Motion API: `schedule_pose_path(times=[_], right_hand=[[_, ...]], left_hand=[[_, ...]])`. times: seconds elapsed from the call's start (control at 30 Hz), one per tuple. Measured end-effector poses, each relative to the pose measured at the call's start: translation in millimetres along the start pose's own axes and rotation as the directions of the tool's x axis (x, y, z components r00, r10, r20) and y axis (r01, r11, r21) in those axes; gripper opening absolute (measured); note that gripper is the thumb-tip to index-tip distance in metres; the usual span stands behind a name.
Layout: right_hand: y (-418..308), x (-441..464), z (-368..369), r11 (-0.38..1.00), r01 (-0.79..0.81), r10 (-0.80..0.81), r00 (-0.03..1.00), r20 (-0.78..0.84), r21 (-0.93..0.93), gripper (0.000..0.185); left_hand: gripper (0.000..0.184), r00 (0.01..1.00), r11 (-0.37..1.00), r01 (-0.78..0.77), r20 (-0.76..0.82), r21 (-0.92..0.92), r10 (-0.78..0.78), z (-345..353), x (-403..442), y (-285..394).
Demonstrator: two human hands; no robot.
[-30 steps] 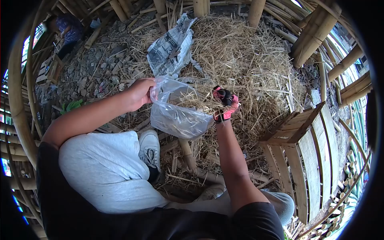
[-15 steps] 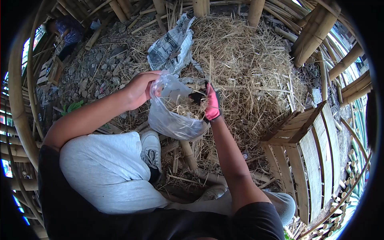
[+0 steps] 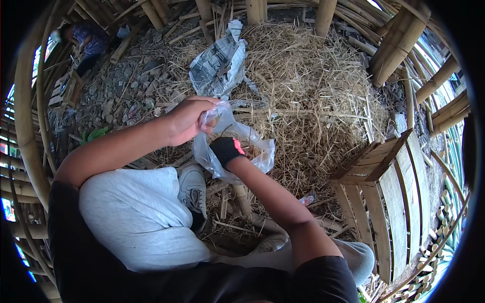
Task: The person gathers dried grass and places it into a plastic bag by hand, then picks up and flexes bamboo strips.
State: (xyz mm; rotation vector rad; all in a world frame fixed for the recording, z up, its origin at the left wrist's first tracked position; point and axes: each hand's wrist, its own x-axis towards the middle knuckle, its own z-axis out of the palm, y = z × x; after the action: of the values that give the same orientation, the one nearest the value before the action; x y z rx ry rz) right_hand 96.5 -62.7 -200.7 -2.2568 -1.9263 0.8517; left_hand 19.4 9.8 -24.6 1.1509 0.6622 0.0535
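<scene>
A clear plastic bag [image 3: 204, 154] hangs in front of me above the straw-strewn ground. My left hand [image 3: 191, 121], bare, pinches the bag's rim at its upper left. My right hand [image 3: 228, 151] wears a black and pink glove and reaches down into the bag's mouth. Its fingers are hidden inside, so whether they hold straw does not show. Dry straw [image 3: 323, 91] lies in a thick layer beyond the bag. A crumpled sheet of newspaper [image 3: 217, 65] rests on the ground just past my left hand.
A wooden slatted crate [image 3: 384, 192] stands at my right. Bamboo poles [image 3: 399, 43] ring the space. Stones and rubble [image 3: 113, 96] cover the left ground. Another person [image 3: 88, 40] is at the far upper left. My shoe [image 3: 192, 192] sits below the bag.
My right hand, which held straw at the bag's right side, has moved left and down into the bag. My left hand has shifted slightly right and down, still gripping the rim.
</scene>
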Motion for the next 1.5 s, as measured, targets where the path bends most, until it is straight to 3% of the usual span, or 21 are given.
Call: schedule_pose_path(times=[0.03, 0.07, 0.2, 0.33, 0.47, 0.6, 0.63, 0.7, 0.73, 0.83, 0.87, 0.93, 1.03, 1.1, 1.17, 1.2, 1.23, 1.3, 1.37, 1.5], right_hand=[[-3.7, 8.9, 2.7, 0.996, -0.087, 0.087, 0.996, 0.006, 0.022, 0.051], [-4.3, 13.6, 7.0, 0.994, -0.095, 0.098, 0.994, -0.044, 0.056, 0.052], [12.8, 25.5, 6.0, 0.990, -0.021, 0.046, 0.983, -0.176, 0.141, 0.057], [32.0, 11.7, -25.7, 0.995, 0.082, -0.069, 0.978, -0.197, 0.060, 0.062], [38.1, -61.1, -86.3, 0.988, 0.157, -0.156, 0.978, -0.137, -0.002, 0.068], [74.5, -119.9, -134.9, 0.957, 0.115, -0.102, 0.993, -0.062, 0.266, 0.080], [87.9, -122.2, -153.5, 0.962, 0.084, -0.104, 0.993, 0.063, 0.261, 0.076], [144.5, -117.0, -138.8, 0.819, -0.001, -0.001, 1.000, 0.002, 0.574, 0.071], [156.6, -119.8, -130.2, 0.597, 0.062, 0.008, 0.997, -0.083, 0.800, 0.067], [170.5, -122.6, -125.9, 0.367, -0.008, 0.281, 0.954, -0.103, 0.930, 0.064], [179.2, -115.1, -122.2, 0.256, -0.085, 0.367, 0.930, -0.015, 0.963, 0.059], [183.3, -105.5, -105.9, 0.359, -0.331, 0.381, 0.906, 0.186, 0.873, 0.059], [186.4, -89.1, -77.8, 0.480, -0.630, 0.444, 0.775, 0.449, 0.611, 0.061], [203.0, -74.5, -53.1, 0.489, -0.579, 0.358, 0.815, 0.455, 0.652, 0.058], [228.6, -61.8, -24.8, 0.370, -0.282, 0.133, 0.959, 0.250, 0.885, 0.050], [198.4, -79.3, -53.4, 0.337, -0.112, 0.254, 0.967, 0.024, 0.935, 0.042], [215.2, -70.1, -55.3, 0.299, 0.186, 0.079, 0.973, -0.219, 0.936, 0.037], [188.9, -93.4, -96.3, 0.008, 0.313, 0.225, 0.925, -0.306, 0.950, 0.032], [168.6, -118.3, -133.9, 0.065, 0.381, 0.319, 0.868, -0.381, 0.922, 0.028], [142.8, -159.4, -179.2, 0.419, 0.252, 0.477, 0.757, -0.448, 0.872, 0.038]], left_hand=[[0.026, 0.998, 0.999, 0.013, -0.069, 0.041, -0.010, 10.2, -4.6, 0.9], [0.029, 0.994, 0.998, 0.057, 0.094, 0.033, -0.060, 1.6, 1.6, -3.4], [0.037, 0.979, 0.955, 0.109, 0.137, 0.276, -0.151, 35.0, -8.3, -17.6], [0.034, 0.998, 0.997, 0.030, -0.053, 0.075, -0.026, 22.3, 10.6, -22.1], [0.029, 1.000, 1.000, -0.004, -0.008, 0.008, 0.004, -17.3, 25.9, -20.0], [0.026, 0.992, 1.000, -0.013, -0.123, -0.021, 0.011, -19.2, 24.9, -13.9], [0.026, 0.995, 1.000, -0.004, -0.104, -0.017, 0.002, -18.1, 22.9, -12.0], [0.026, 0.998, 1.000, 0.007, -0.063, -0.007, -0.008, -17.2, 21.1, -9.0], [0.025, 0.999, 1.000, 0.012, -0.043, -0.016, -0.013, -18.1, 21.2, -8.7], [0.023, 0.997, 0.999, 0.009, -0.080, -0.049, -0.013, -15.1, 21.3, -8.8], [0.022, 0.995, 0.999, 0.007, -0.095, -0.050, -0.012, -15.3, 21.2, -9.1], [0.020, 0.993, 0.998, 0.004, -0.120, -0.055, -0.010, -15.2, 22.1, -10.4], [0.017, 0.995, 0.998, -0.002, -0.103, -0.058, -0.004, -17.5, 23.1, -12.5], [0.017, 0.997, 0.998, -0.004, -0.083, -0.055, -0.001, -18.7, 22.4, -13.1], [0.018, 0.996, 0.999, -0.004, -0.090, -0.050, 0.000, -18.2, 22.0, -12.1], [0.018, 0.994, 0.999, -0.002, -0.106, -0.049, -0.003, -16.5, 20.9, -11.5], [0.018, 0.992, 0.999, 0.001, -0.123, -0.050, -0.007, -15.7, 19.9, -12.8], [0.018, 0.994, 0.999, -0.003, -0.111, -0.039, -0.001, -19.6, 21.8, -14.5], [0.018, 0.995, 1.000, -0.003, -0.103, -0.027, 0.000, -19.2, 22.6, -15.4], [0.021, 0.998, 1.000, 0.005, -0.066, -0.012, -0.006, -19.8, 24.8, -13.6]])
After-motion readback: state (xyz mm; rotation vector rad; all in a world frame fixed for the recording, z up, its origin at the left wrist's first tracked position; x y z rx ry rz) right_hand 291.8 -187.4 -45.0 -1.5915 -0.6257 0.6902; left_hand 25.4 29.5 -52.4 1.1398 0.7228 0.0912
